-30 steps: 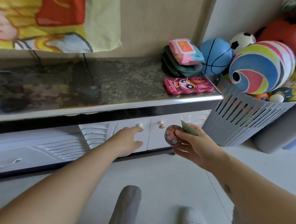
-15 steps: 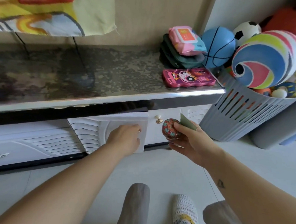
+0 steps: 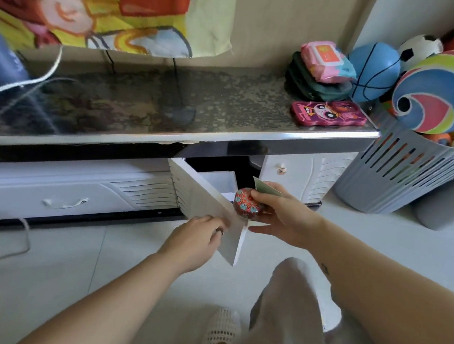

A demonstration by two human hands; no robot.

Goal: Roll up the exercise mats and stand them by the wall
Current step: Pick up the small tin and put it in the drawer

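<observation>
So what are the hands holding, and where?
The right hand holds a patterned ball by its side, plus a green card under the thumb. The left hand grips the open cupboard door near its free edge.

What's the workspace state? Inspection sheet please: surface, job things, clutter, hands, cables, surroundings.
Surface: cabinet top, dark, mottled, glossy.
Job's things: mats, nothing seen.
Clutter: pink case, wipes on green pouches, at the top's right end.
Hands: left hand grips the open door; right hand holds patterned ball and green card.
Cables: white cable over the top's left end; floor cable at left.
Surroundings: basket of balls at right; printed cloth hanging above.
</observation>
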